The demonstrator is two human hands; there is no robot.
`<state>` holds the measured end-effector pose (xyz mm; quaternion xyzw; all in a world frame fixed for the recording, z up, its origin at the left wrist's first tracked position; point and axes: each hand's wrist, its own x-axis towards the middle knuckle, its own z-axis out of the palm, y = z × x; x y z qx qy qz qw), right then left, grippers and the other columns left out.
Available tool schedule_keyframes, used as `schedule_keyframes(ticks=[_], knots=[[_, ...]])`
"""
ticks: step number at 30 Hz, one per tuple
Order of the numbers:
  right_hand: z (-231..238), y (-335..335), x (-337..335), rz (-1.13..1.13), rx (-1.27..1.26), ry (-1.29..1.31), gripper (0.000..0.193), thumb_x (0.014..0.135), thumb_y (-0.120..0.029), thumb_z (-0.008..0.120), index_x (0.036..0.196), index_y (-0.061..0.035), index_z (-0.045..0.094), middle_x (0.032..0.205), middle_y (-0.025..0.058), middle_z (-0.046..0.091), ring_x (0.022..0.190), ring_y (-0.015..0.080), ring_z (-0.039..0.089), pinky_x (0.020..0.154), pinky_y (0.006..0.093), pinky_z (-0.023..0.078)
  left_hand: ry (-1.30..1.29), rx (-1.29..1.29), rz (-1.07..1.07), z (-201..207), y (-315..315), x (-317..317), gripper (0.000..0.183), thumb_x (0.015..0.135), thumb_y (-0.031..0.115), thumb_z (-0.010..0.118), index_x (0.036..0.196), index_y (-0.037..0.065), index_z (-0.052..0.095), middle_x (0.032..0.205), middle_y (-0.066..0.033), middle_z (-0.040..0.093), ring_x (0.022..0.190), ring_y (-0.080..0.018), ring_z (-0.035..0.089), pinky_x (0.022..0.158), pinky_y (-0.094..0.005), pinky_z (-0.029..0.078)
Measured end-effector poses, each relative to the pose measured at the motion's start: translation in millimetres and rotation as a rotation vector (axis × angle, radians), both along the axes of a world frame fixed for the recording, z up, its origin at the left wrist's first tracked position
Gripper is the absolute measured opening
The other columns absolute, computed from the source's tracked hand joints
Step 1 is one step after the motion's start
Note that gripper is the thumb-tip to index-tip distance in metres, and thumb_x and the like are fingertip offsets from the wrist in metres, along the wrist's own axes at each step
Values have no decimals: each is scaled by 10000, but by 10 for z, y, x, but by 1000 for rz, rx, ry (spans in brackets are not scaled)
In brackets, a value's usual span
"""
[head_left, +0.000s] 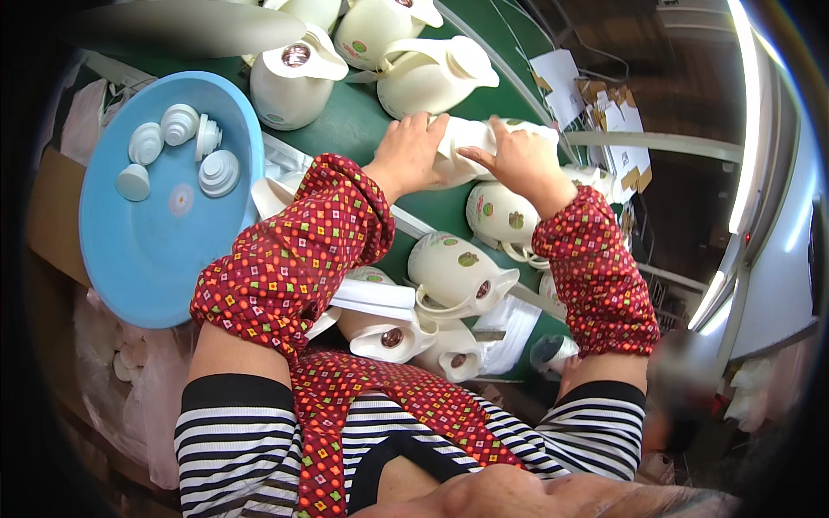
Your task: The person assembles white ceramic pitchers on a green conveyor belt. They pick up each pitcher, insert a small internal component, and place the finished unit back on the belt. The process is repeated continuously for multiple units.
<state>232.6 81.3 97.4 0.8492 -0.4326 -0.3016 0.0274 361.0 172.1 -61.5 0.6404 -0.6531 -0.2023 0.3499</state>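
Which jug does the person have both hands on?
The white jug at upper centre, between the left hand and right hand, just below the cream jug. Neither hand is on any other jug.

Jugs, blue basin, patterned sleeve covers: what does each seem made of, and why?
Jugs: probably glossy cream plastic, judging by soft highlights and moulded handles; painted metal is possible.
Basin: likely plastic, smooth, slightly shiny, evenly blue.
Sleeve covers: printed fabric, showing soft folds and gathered ends.
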Motion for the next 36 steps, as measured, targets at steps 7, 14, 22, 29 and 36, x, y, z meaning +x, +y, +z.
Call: schedule_keyframes(ticks=[7, 14, 22, 29, 36], knots=[[-213, -35, -171, 210, -9, -171, 680, 874, -438, 774, 1435, -134, 538, 1203, 255, 667, 920, 429, 717, 774, 491, 599, -17, 8, -17, -1, -38, -9, 995, 677, 335, 950, 1475, 63, 423, 1252, -203, 574, 1183, -401, 588, 1000, -486, 484], [-262, -134, -326, 595, 30, -490, 666, 930, -535, 710, 1214, 52, 578, 927, 275, 727, 834, 450, 727, 747, 495, 597, -42, -37, 14, -72, -47, -50, 946, 675, 339, 948, 1439, 65, 464, 1239, -175, 593, 1174, -361, 600, 992, -460, 481], [-338, -109, -368, 458, 50, -364, 856, 840, -319, 841, 1525, -65, 395, 1438, 236, 505, 1272, 399, 587, 971, 467, 562, -18, 51, -36, -2, -55, -30, 1006, 687, 317, 949, 1501, 77, 408, 1355, -179, 544, 1276, -391, 541, 1065, -488, 460], [-444, -175, -519, 545, -58, -327, 723, 876, -459, 790, 1413, -96, 469, 1083, 242, 658, 877, 381, 726, 741, 443, 602, -53, 21, -35, -12, -64, -68, 985, 690, 303, 950, 1489, 69, 423, 1353, -188, 564, 1266, -395, 559, 1066, -489, 467], [-733, 44, -403, 223, -256, -480, 763, 937, -698, 584, 1033, 57, 541, 661, 189, 702, 618, 368, 720, 556, 433, 567, -90, -52, 24, -71, -78, -87, 969, 627, 358, 972, 1392, 41, 471, 1195, -185, 633, 1125, -384, 629, 947, -476, 526]])
